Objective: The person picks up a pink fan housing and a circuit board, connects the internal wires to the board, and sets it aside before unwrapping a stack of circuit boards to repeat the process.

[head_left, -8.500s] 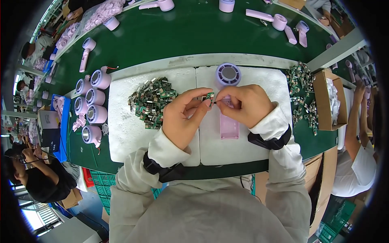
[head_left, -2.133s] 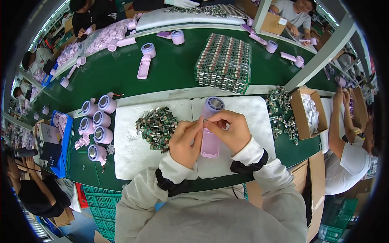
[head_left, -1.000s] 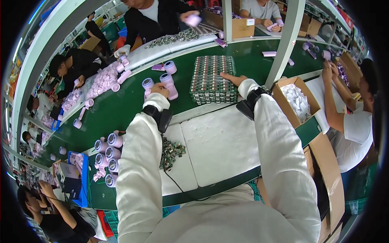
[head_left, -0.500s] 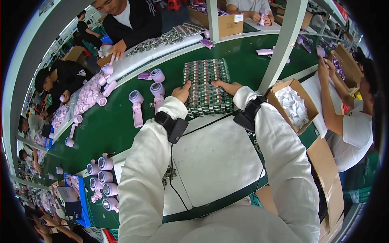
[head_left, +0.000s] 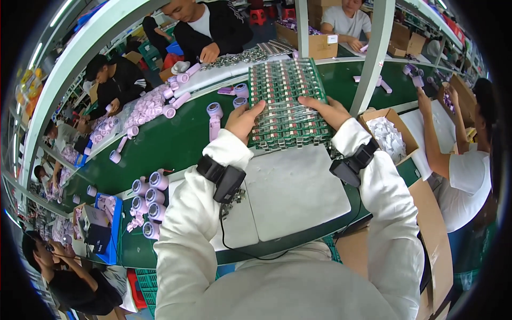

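Observation:
A stack of green circuit board panels [head_left: 284, 90], with rows of small parts and a clear film over it, is gripped between my two hands. On its left edge sits my left hand [head_left: 244, 121], thumb over the top face. My right hand [head_left: 329, 113] clasps the right edge in the same way; the fingers of both hands are partly hidden under or behind the stack. It is tilted, its near edge over the far side of a white pad [head_left: 298, 186]. Some small metal parts [head_left: 234, 207] lie by my left wrist.
Lilac handheld fan bodies [head_left: 214, 114] stand on the green bench [head_left: 181, 133] left of the stack. Several round lilac fan heads [head_left: 155, 196] cluster nearer me. On the right is a carton of white slips [head_left: 388, 138] beside a grey post [head_left: 373, 58]. Co-workers sit around.
The stack has come up toward me and looks larger, with both hands still gripping it. The whole view has shifted, so the bench items appear further right.

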Demonstrator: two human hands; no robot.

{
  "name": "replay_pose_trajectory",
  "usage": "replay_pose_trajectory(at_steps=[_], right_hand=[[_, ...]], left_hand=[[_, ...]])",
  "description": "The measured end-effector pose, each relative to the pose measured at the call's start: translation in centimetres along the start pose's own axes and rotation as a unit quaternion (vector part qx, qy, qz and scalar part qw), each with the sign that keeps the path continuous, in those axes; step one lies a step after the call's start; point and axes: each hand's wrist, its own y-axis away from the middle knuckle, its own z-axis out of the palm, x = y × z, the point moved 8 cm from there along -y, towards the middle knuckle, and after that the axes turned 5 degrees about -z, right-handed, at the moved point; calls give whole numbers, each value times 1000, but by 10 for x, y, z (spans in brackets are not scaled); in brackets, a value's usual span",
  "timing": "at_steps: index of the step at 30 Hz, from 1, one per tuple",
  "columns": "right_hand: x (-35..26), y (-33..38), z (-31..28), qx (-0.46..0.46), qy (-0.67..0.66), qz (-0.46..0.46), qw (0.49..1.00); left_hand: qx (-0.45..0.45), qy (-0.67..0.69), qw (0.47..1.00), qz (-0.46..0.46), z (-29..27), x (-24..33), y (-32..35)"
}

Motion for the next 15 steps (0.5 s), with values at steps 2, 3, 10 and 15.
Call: replay_pose_trajectory(at_steps=[2,3,10,15], right_hand=[[-32,35,8,-14,4,-54,998],[-50,54,13,-27,7,-100,995],[-100,249,82,-51,311,-479,819],[-52,352,119,-96,366,-501,778]], left_hand=[[-28,30,998,45,21,41,68],[-27,33,998,51,23,52,97],[-74,422,901,66,15,-18,265],[66,430,889,145,8,-104,363]])
